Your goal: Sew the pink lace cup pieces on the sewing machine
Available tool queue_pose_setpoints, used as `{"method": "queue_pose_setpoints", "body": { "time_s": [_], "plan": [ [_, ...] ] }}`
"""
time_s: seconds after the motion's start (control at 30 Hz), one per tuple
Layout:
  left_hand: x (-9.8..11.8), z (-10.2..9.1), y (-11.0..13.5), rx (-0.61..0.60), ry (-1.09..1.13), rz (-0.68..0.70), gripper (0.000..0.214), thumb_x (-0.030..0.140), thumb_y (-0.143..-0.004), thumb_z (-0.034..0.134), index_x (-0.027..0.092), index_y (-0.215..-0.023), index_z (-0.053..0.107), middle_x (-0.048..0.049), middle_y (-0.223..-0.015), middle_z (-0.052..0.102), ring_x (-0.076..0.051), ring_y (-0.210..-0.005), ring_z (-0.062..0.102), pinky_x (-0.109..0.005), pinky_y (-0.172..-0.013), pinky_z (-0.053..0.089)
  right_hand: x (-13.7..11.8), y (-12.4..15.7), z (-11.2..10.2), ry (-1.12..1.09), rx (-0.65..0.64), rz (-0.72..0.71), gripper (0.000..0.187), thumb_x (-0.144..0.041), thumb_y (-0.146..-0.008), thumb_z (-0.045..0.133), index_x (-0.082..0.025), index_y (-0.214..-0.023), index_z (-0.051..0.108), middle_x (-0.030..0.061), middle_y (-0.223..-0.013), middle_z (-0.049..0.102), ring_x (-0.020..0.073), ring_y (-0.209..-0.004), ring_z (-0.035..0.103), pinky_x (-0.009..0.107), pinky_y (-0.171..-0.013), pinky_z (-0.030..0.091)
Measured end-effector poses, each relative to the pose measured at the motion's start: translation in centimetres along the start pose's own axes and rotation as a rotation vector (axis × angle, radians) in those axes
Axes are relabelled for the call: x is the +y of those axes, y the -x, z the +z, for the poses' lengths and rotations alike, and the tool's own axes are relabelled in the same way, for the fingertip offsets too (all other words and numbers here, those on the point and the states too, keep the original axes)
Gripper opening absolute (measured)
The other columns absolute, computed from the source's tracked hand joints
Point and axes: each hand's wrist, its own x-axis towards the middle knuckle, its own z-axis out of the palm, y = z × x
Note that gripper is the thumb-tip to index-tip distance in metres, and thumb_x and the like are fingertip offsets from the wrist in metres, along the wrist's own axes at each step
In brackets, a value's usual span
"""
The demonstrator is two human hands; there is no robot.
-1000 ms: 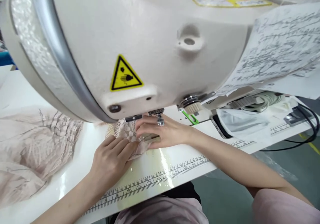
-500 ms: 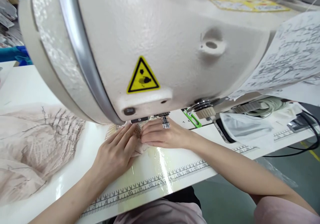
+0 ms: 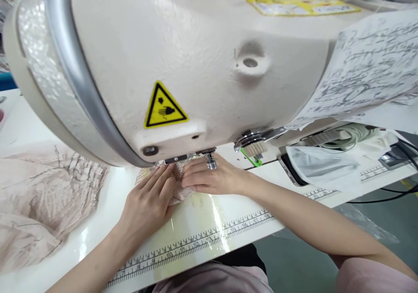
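Observation:
A piece of pale pink lace-like fabric (image 3: 178, 193) lies under the sewing machine (image 3: 209, 62), bunched between my two hands. My left hand (image 3: 148, 197) rests on its left part, fingers stretched out and lying flat, their tips close under the machine head. From the right, my right hand (image 3: 212, 175) reaches in with fingers pressed together, and the fabric's edge is at its fingertips. A small metal screw (image 3: 211, 161) below the head stands in front of this hand. The machine head hides the needle and the far part of the fabric.
More pink embroidered fabric (image 3: 48, 206) lies heaped at the left. A printed ruler (image 3: 196, 245) follows the table's front edge. To the right are a green tool (image 3: 251, 158), a phone (image 3: 292, 171), a white cloth (image 3: 323, 166) and black cables (image 3: 385, 197). Handwritten paper (image 3: 362, 62) hangs on the machine.
The view has shifted slightly, so the machine head appears further left and a little lower. Both hands keep nearly the same place on the fabric.

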Motion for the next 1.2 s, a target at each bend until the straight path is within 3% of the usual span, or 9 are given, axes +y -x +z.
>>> {"method": "queue_pose_setpoints", "body": {
  "time_s": [0.2, 0.4, 0.63, 0.9, 1.03, 1.2],
  "plan": [
    [0.01, 0.14, -0.13, 0.009, -0.013, 0.007, 0.037, 0.028, -0.094, 0.05, 0.002, -0.12, 0.059, -0.0191, -0.121, 0.067, -0.031, -0.113, 0.065, -0.042, -0.09, 0.059, 0.09, -0.04, -0.07, 0.059, -0.023, 0.032, 0.019, -0.027, -0.101, 0.048, -0.022, -0.099, 0.067, -0.0007, -0.095, 0.073, 0.0095, -0.079, 0.068, 0.026, -0.079, 0.053],
    [0.06, 0.2, -0.25, 0.003, 0.0, -0.007, 0.038, 0.029, -0.095, 0.049, 0.003, -0.121, 0.06, -0.0181, -0.123, 0.066, -0.031, -0.114, 0.064, -0.044, -0.091, 0.059, 0.24, 0.04, 0.0, 0.064, 0.132, 0.009, 0.019, -0.024, -0.1, 0.049, -0.02, -0.093, 0.067, -0.002, -0.088, 0.073, 0.0112, -0.085, 0.069, 0.024, -0.076, 0.054],
    [-0.04, 0.41, -0.36, 0.005, -0.001, -0.025, 0.035, 0.025, -0.094, 0.051, 0.003, -0.12, 0.061, -0.018, -0.123, 0.066, -0.032, -0.112, 0.065, -0.047, -0.091, 0.059, 0.6, 0.05, 0.16, 0.05, 0.167, 0.016, 0.013, -0.017, -0.096, 0.053, -0.02, -0.093, 0.066, -0.0002, -0.093, 0.073, 0.0123, -0.087, 0.069, 0.024, -0.073, 0.054],
    [-0.34, 0.69, -0.29, -0.019, -0.007, -0.037, 0.035, 0.021, -0.094, 0.049, 0.006, -0.123, 0.06, -0.0166, -0.125, 0.065, -0.032, -0.114, 0.064, -0.047, -0.09, 0.06, 0.8, -0.03, 0.15, 0.002, 0.177, 0.07, 0.013, -0.019, -0.095, 0.055, -0.021, -0.092, 0.067, 0.0007, -0.095, 0.073, 0.0134, -0.084, 0.069, 0.027, -0.077, 0.056],
    [-0.5, 0.5, -0.07, -0.01, -0.004, 0.017, 0.035, 0.014, -0.092, 0.052, 0.008, -0.125, 0.058, -0.0142, -0.127, 0.064, -0.028, -0.118, 0.062, -0.045, -0.098, 0.056, 1.01, -0.07, 0.36, -0.012, 0.184, 0.046, 0.013, -0.019, -0.096, 0.054, -0.019, -0.097, 0.067, 0.0016, -0.096, 0.074, 0.0135, -0.086, 0.069, 0.028, -0.078, 0.057],
    [-0.68, 0.03, 0.13, 0.019, 0.016, 0.066, 0.03, 0.013, -0.091, 0.053, 0.008, -0.119, 0.061, -0.0141, -0.123, 0.067, -0.025, -0.115, 0.064, -0.043, -0.102, 0.053, 0.43, 0.07, 0.45, 0.137, 0.154, 0.012, 0.016, -0.021, -0.098, 0.051, -0.021, -0.101, 0.067, 0.0001, -0.101, 0.073, 0.0113, -0.085, 0.067, 0.026, -0.076, 0.054]
  ]
}}
